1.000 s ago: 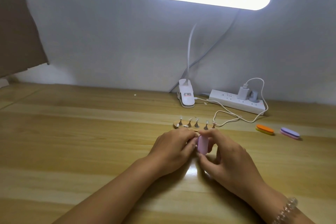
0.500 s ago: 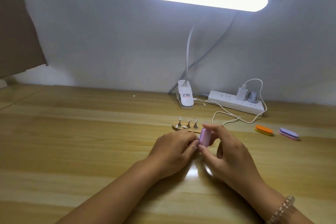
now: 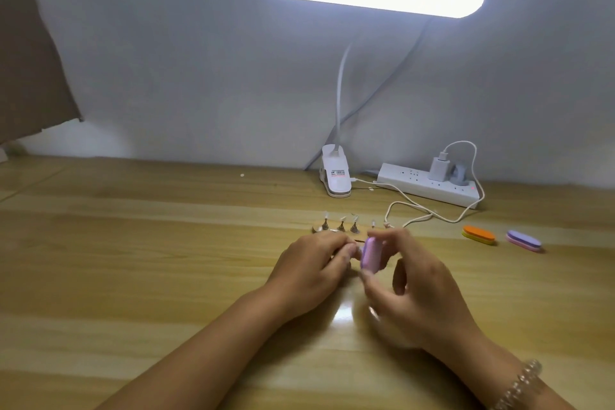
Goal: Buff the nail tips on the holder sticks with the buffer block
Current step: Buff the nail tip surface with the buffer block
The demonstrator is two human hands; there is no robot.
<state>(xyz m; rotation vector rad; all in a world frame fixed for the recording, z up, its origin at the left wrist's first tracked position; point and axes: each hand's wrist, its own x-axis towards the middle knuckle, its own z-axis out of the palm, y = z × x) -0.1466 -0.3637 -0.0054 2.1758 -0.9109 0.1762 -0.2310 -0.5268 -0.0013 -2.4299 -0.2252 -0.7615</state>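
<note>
Buffer block: lilac-pink oval foam block [image 3: 370,255], stood on edge, with its long axis running roughly 12–6 o'clock. Right hand [image 3: 419,289] clamps it, thumb low and forefinger over the far end. The hand is blurred.

Left hand [image 3: 312,266] is at the block's 9 o'clock. Its fingers are curled and the fingertips [image 3: 347,248] are pinched together, touching or just beside the block's left face. What sits in the pinch is hidden. My read: one holder stick, its nail tip against the block.

Key relation: the contact point lies between the hands, at the left hand's 3 o'clock. A stroke would likely run along the block's long axis, with the right hand driving and the left bracing.

At 12 o'clock from the hands, near them, is a pale wooden base [image 3: 317,229] carrying a row of short upright metal holder sticks [image 3: 342,225]. Each is capped with a clear nail tip [image 3: 325,214]. The right end of the row is partly behind the fingers.

Orange oval buffer [image 3: 478,234] and purple oval buffer [image 3: 523,240] lie flat at 2 o'clock, well apart from the work.

Materials:
- The foam probably gives under pressure.
- The tips look like thin, glossy plastic, so they likely flex. Light pressure is advisable.
- The varnished wood table [image 3: 166,276] throws glare just below the hands.
</note>
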